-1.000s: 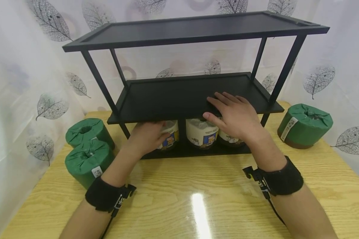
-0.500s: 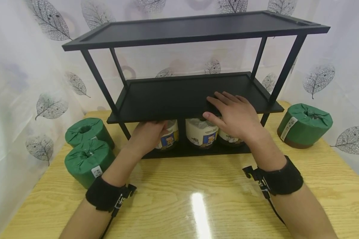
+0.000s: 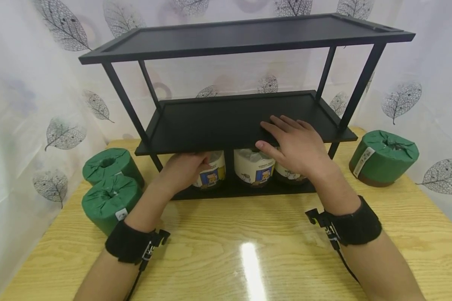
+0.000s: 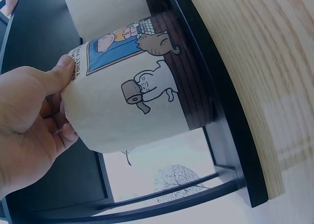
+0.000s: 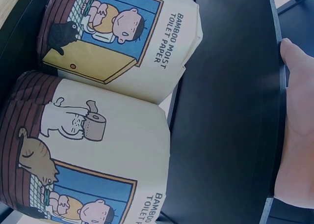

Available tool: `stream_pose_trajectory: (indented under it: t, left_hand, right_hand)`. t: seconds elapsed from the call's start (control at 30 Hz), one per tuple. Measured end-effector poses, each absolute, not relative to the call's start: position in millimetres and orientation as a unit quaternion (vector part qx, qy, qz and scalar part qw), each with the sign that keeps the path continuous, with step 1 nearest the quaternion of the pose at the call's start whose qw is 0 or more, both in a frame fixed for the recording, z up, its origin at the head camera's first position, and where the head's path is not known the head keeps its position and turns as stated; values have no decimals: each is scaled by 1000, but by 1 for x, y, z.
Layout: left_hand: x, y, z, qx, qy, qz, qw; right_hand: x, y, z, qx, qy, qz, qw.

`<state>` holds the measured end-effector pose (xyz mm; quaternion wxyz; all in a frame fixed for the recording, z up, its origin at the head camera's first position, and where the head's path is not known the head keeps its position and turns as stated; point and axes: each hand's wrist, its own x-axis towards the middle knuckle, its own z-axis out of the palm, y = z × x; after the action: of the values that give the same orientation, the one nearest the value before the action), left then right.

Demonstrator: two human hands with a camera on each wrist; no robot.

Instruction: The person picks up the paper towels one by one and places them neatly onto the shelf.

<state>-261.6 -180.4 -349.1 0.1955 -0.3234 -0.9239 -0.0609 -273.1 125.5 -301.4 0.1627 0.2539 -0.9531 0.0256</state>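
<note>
Wooden counter (image 3: pixel 248 255) carries black three-tier rack (image 3: pixel 245 39). Right hand (image 3: pixel 297 144) lies flat on middle shelf (image 3: pixel 218 121), fingers straight, holding nothing, steadying rack. Left hand (image 3: pixel 186 169) under that shelf, grip closed round leftmost cartoon-print roll (image 4: pixel 127 96) on bottom shelf (image 3: pixel 245 189), thumb on its top edge. Two more printed rolls (image 3: pixel 254 167) stand beside it. Green-wrapped rolls (image 3: pixel 111 200) on counter left, one (image 3: pixel 384 156) right. To do well: keep rack pressed, hold roll low, clear of shelf lip and neighbour.
</note>
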Motion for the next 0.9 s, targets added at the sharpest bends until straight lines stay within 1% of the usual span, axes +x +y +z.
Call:
stream_pose_trajectory:
  t: [0.33, 0.63, 0.9]
  left_hand:
    - [-264, -186, -346, -321, -930, -87, 159]
    - [-264, -190, -345, -342, -920, -98, 167]
    - [-257, -186, -338, -316, -936, -74, 140]
  right_hand:
    - [-273, 125, -301, 254, -953, 25, 162]
    - [-273, 125, -301, 254, -953, 25, 162]
    - [-273, 126, -300, 254, -953, 23, 165]
